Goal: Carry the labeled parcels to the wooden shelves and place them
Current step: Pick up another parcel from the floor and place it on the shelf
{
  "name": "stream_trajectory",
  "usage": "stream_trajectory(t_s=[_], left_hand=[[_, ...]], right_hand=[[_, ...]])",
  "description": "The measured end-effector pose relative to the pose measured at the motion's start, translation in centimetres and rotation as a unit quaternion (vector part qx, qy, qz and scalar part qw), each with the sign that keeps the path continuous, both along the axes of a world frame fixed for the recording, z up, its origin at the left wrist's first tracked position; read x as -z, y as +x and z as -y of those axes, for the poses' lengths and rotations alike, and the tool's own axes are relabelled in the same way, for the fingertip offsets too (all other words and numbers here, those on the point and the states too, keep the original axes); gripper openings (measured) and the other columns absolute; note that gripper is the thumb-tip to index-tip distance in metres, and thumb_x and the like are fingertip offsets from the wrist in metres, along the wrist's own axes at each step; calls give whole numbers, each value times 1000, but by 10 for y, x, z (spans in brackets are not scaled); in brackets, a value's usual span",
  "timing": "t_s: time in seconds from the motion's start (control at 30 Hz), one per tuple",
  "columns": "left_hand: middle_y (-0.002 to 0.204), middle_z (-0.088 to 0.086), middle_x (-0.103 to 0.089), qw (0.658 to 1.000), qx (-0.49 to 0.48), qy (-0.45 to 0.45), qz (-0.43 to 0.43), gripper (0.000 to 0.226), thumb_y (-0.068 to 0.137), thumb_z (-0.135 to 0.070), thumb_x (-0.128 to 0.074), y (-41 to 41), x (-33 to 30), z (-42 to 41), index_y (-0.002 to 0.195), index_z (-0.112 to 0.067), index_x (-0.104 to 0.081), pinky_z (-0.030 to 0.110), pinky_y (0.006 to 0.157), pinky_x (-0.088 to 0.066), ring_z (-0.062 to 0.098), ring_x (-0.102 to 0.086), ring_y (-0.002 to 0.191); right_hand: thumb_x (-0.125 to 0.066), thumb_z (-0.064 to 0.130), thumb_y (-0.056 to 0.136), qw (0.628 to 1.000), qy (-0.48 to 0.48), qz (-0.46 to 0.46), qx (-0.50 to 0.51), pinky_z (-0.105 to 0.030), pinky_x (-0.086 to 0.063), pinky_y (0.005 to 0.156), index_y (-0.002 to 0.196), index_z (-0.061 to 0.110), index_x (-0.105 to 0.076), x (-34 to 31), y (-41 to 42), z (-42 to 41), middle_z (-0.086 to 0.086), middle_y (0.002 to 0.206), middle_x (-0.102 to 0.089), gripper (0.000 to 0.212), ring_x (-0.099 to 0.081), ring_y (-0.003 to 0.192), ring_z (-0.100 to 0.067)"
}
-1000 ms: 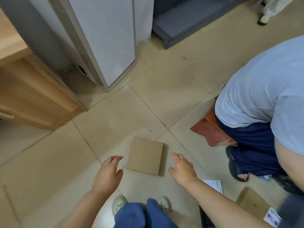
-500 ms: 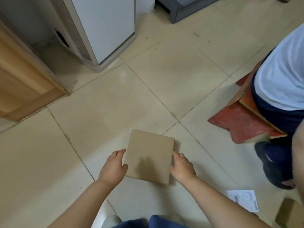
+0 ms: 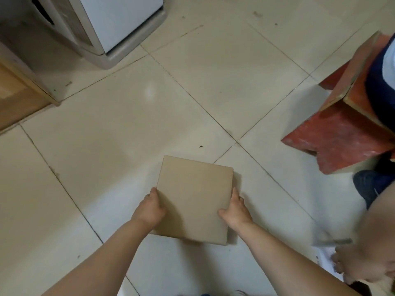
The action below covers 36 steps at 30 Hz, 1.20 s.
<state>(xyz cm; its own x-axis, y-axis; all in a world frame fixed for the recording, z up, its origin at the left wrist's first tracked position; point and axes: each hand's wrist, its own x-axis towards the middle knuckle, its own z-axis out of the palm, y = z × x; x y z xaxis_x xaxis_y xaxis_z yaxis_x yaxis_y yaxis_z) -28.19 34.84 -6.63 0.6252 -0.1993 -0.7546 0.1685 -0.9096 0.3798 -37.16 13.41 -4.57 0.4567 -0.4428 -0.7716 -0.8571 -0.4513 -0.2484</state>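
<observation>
Flat cardboard parcel [image 3: 193, 199] on the tiled floor [image 3: 106, 157], near its lower middle; left hand [image 3: 149, 209] curled against its left edge; right hand [image 3: 235, 212] clasping the right edge.

Under you runs a pale tiled floor [image 3: 192, 86], its dark grout lines crossing on the diagonal, with small specks here and there. At your upper left stands a white appliance [image 3: 119, 20] on a beige base — just left of it, the corner of a light wooden cabinet [image 3: 15, 99]. To your right sits a red stool [image 3: 342, 129], worn at the edges, with another person [image 3: 380, 82] in dark trousers on it. Low at the right edge lies a white paper [image 3: 324, 256] — blurred.
</observation>
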Motion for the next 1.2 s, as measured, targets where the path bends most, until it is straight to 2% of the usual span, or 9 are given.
stream_trajectory(t_s=[0.1,0.2,0.3,0.37,0.47,0.63,0.87,1.07,1.2], left_hand=[[130,12,-48,999,-16,-16,-27,70,80,-18,-54,-1,2,-3,140,-10,-19,39,91,-46,31,-51,113],[136,12,-42,998,-33,-28,-51,99,75,-24,-63,-7,-10,-4,147,-17,5,37,95,-43,32,-47,119],[134,12,-45,995,-75,-47,-38,114,60,-41,-67,-11,-30,-9,145,-25,8,44,97,-43,33,-48,118],[134,10,-47,990,-124,-60,-22,114,54,-48,-65,-10,-49,-15,145,-27,1,48,95,-45,32,-49,118],[131,10,-48,986,-155,-55,1,107,57,-49,-67,-9,-99,-21,143,-24,-9,49,95,-45,33,-48,117],[136,14,-38,981,-185,-48,25,103,72,-32,-71,-6,-198,-29,147,-27,-1,45,100,-37,34,-38,125],[139,15,-36,959,-256,-111,57,108,66,-27,-77,6,-356,-42,147,-26,-6,43,107,-33,31,-37,127],[143,18,-34,929,-319,-153,110,106,67,-20,-79,21,-496,-51,147,-20,-10,43,110,-31,32,-35,131],[145,19,-29,918,-330,-172,137,106,69,-24,-78,27,-581,-64,148,-22,-7,45,110,-30,33,-32,133]], right_hand=[[-64,23,77,998,38,5,48,-31,-41,101,149,20,2,3,1,-5,-10,144,-41,98,-49,123,-28],[-67,27,77,997,49,0,62,-28,-38,100,149,19,7,-6,3,-10,-9,148,-37,104,-45,128,-27],[-68,30,75,997,45,8,61,-29,-38,100,149,21,8,-29,5,-14,-8,149,-34,106,-45,129,-27],[-70,28,73,996,46,25,68,-29,-38,101,149,24,6,-53,8,-17,-6,149,-35,107,-44,129,-26],[-71,25,61,991,68,64,95,-34,-40,104,147,31,-3,-97,12,-23,-3,143,-42,110,-47,125,-24],[-66,26,45,979,102,114,134,-38,-44,103,144,39,-11,-182,17,-33,1,139,-46,114,-51,121,-19],[-63,27,43,971,108,167,133,-41,-48,98,137,49,-17,-329,39,-39,3,134,-51,107,-57,114,-21],[-71,9,56,958,119,229,127,-43,-47,99,141,33,-26,-483,70,-53,-5,133,-48,99,-55,114,-23],[-74,25,54,953,138,240,120,-43,-45,101,146,34,-15,-571,81,-57,-4,135,-40,110,-50,119,-23]])
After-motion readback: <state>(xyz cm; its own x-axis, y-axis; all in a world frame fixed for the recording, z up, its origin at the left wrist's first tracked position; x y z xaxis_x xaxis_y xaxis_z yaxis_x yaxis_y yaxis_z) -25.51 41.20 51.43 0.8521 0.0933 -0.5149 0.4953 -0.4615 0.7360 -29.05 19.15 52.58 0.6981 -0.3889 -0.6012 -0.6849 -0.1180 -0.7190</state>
